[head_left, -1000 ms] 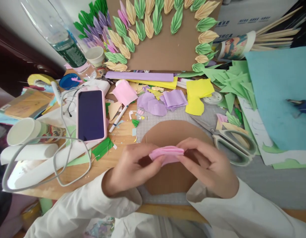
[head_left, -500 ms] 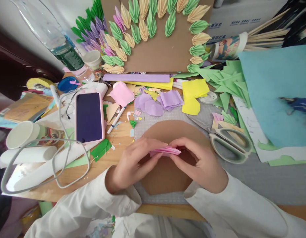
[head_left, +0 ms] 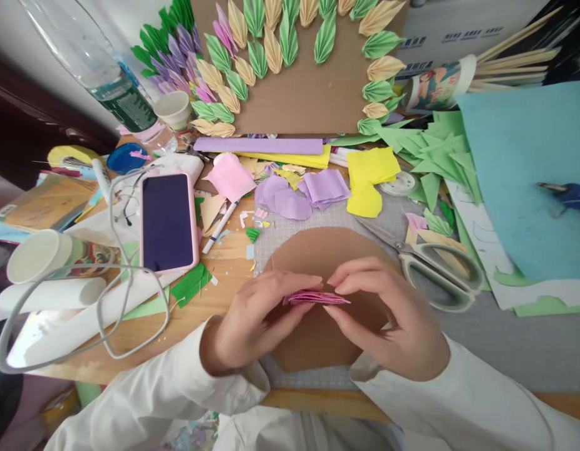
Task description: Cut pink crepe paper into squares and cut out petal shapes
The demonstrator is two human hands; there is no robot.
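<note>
A pleated stack of pink paper [head_left: 317, 297] is held level between my two hands, its layered edge facing me. My left hand [head_left: 259, 313] pinches its left part, thumb below and fingers above. At the other end, my right hand [head_left: 388, 313] has its thumb under the paper and its fingertips along the top edge, in a looser grip. Beneath both hands lies a rounded piece of brown cardboard [head_left: 313, 247] on a grey cutting mat [head_left: 520, 351]. Scissors [head_left: 440, 275] with pale handles rest to the right of my right hand.
Purple paper petals [head_left: 292, 203], yellow paper [head_left: 365, 197] and pink paper [head_left: 230, 178] lie beyond the cardboard. A phone [head_left: 168, 222], a looped cable [head_left: 99, 326] and paper cups [head_left: 39, 257] crowd the left. Behind stands a board [head_left: 290, 100] with folded paper leaves.
The pink paper has tipped so more of its layered edge shows. My right hand has shifted slightly right and its fingers have loosened; my left hand still pinches the paper.
</note>
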